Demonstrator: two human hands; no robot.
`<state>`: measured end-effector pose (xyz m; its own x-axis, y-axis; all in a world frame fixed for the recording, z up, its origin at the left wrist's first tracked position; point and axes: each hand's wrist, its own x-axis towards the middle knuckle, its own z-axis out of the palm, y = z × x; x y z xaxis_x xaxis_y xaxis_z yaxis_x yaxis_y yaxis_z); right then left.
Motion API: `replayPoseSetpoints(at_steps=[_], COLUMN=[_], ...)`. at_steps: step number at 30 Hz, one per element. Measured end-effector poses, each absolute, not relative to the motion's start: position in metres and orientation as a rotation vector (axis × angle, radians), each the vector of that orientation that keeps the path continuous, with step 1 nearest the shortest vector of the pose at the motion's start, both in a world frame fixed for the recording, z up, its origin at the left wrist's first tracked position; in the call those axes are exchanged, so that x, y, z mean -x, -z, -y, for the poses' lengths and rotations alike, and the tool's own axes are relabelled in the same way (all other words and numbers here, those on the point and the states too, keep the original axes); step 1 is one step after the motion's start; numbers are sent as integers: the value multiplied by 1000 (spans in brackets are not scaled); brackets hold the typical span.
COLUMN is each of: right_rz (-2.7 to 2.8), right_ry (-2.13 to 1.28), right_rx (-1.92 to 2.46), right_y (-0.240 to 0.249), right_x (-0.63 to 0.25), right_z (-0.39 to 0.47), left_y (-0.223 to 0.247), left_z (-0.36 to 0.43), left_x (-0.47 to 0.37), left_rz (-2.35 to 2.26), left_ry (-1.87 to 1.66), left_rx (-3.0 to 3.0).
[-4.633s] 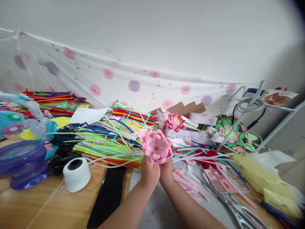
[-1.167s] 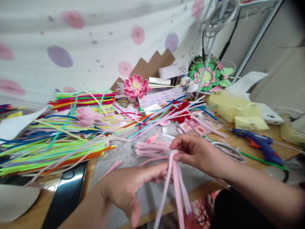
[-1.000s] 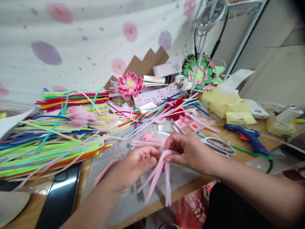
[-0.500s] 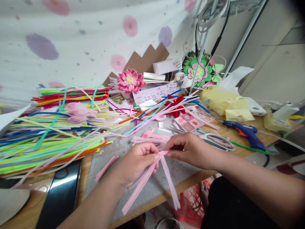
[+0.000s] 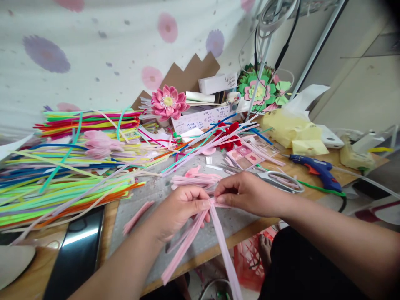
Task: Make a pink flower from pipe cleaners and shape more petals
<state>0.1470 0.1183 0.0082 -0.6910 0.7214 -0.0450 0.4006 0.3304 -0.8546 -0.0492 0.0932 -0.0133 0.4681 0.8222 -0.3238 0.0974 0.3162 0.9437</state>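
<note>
Over the front of the grey work mat [image 5: 146,241], my left hand [image 5: 184,208] is closed, thumb and fingers pinching a bunch of pink pipe cleaners [image 5: 183,254]. Their ends fan down toward the table edge. A paler pink length [image 5: 225,254] hangs from the pinch, past that edge. Close beside it, my right hand [image 5: 250,193] is closed on the pink stems where they meet and bend; its fingertips partly hide them. Just behind both hands lies a pile of short pink pipe cleaners [image 5: 195,180]. A small separate pink bundle [image 5: 138,216] rests left of my left hand.
Many coloured pipe cleaners [image 5: 62,196] heap up at left, with a pink petal cluster [image 5: 101,144] on top. A finished pink flower [image 5: 168,102] stands behind. Scissors [image 5: 283,181] and a blue glue gun [image 5: 318,168] lie at right. A dark glossy panel [image 5: 76,250] is at front left.
The paler pink length hangs lower and further past the table edge. My right hand's fingers have shifted slightly along the stems. The whole view has moved a little.
</note>
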Motion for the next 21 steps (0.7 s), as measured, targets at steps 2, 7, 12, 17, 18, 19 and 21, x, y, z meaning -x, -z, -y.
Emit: replayPoseSetpoints(at_steps=[2,7,12,17,18,19,21], right_rz=[2256,2290,2375,2393,2391,2385,2355], right_ry=[-1325,-1221,-1002,-915,-933,-943,-931], right_rx=[991,1013,991,1049,1062,1077,1114], right_y=[-9,-12,-13,-14,-14,-14,-14], right_x=[-147,-146,-151,-160,-160,-160,-158], right_z=[-118,-114,-115,-117,-116,-116,-114], left_y=[14,14,13,12,12,12,12], left_z=[-94,-95,-95,-95,-95,-95,-96], left_x=[49,49,50,50,50,50,50], left_rz=[-971,-915,-931,-970,-982,-992,-1000], left_ry=[-587,-595,-578,-586,-603,-625,-664], left_rx=[-1147,-1172,-1245,-1284,-1286,-1290,-1310])
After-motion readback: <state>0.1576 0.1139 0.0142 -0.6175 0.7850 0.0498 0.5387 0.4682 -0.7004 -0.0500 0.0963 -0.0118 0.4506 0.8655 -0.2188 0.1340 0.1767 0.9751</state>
